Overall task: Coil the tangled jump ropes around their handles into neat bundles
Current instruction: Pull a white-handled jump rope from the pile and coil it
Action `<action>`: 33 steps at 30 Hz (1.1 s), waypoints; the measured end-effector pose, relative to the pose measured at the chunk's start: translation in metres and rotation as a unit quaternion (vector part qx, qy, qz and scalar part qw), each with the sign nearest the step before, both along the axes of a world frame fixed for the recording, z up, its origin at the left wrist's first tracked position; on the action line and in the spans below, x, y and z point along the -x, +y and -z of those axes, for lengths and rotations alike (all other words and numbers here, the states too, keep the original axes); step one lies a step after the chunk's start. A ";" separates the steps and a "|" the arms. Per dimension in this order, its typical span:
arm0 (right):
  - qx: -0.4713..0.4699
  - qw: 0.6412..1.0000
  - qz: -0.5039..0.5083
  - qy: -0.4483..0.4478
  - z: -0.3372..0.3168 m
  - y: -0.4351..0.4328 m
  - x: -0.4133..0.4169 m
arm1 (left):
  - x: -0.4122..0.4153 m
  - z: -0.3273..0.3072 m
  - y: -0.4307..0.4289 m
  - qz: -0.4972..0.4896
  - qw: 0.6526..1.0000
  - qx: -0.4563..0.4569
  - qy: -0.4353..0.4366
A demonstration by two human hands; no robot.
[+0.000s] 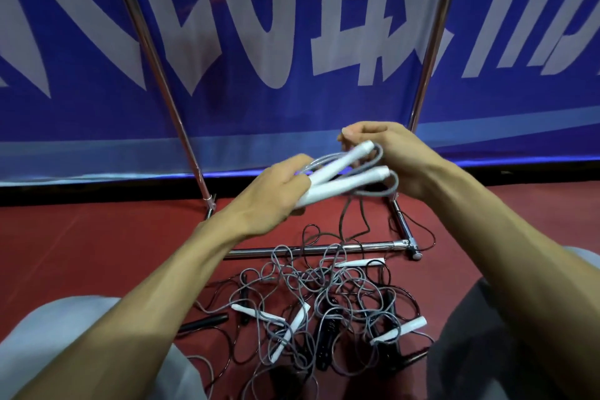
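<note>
The left hand (276,188) is closed around the butt ends of two white handles (344,177), which splay into a V above the red floor (97,237). The right hand (389,156) has its fingertips pinched on the grey cord (376,159) at the handle tips, where it loops once or twice. That bundle looks barely begun. Below, between the knees and against the chrome stand's base bar (324,248), the tangled pile (324,308) of grey and black ropes lies uncoiled, so most of the job remains.

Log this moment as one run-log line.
left hand: holds white handles | right hand: winding grey cord | floor pile: tangled
</note>
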State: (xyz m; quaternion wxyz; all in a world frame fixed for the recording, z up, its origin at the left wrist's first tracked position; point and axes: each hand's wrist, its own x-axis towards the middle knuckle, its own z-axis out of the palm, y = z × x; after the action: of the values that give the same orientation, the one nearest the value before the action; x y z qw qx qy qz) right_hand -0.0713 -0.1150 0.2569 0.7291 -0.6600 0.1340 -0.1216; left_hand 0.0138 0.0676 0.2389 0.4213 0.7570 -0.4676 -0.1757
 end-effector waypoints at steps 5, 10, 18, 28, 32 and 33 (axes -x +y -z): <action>0.007 0.998 -0.056 0.030 0.015 0.004 -0.010 | -0.007 -0.002 -0.003 -0.071 0.965 0.105 0.230; 0.141 0.973 -0.150 0.108 0.017 0.019 -0.009 | -0.017 -0.010 0.001 -0.149 0.925 0.116 0.330; 0.454 0.856 -0.174 0.177 0.025 0.025 -0.004 | -0.023 -0.012 0.010 -0.151 0.971 -0.013 0.183; 0.642 0.744 -0.183 0.004 0.011 0.025 0.008 | -0.031 0.009 0.007 -0.226 0.920 -0.235 -0.216; 0.636 0.760 -0.079 -0.111 0.006 0.017 0.006 | -0.024 0.017 0.002 -0.186 0.915 -0.252 -0.256; 0.631 0.765 -0.059 -0.118 0.005 0.016 0.006 | -0.021 0.017 0.001 -0.171 0.917 -0.248 -0.263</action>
State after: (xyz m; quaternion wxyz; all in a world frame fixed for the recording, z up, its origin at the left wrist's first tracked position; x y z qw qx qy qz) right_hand -0.0772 -0.0994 0.2515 0.1639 -0.9583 -0.0990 -0.2120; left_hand 0.0348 0.0681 0.2220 0.1061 0.9242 -0.3668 -0.0062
